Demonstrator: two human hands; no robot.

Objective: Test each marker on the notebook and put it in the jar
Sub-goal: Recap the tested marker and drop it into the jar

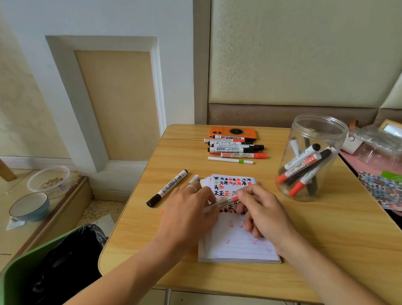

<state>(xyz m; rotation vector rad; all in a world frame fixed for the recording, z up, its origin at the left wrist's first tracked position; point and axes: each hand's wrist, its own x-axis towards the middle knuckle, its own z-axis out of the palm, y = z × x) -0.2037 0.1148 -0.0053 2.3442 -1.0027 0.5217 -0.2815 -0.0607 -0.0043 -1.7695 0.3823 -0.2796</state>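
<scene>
An open lined notebook (236,244) lies mid-table, its upper page covered in black and red test marks. Both hands meet over it on one slim red marker (221,203): my left hand (186,212) grips the pale barrel, and my right hand (261,211) pinches the red end, which may be the cap. A clear plastic jar (310,156) stands tilted to the right with several markers inside. Several more markers (234,149) lie in a row at the far side. A black-capped marker (167,188) lies alone to the left.
An orange phone (233,131) lies under the far markers. A green bin with a black liner (44,275) stands at the table's left edge. Clutter with a patterned sheet (401,191) crowds the right side. Two bowls (30,207) sit on the floor step at left.
</scene>
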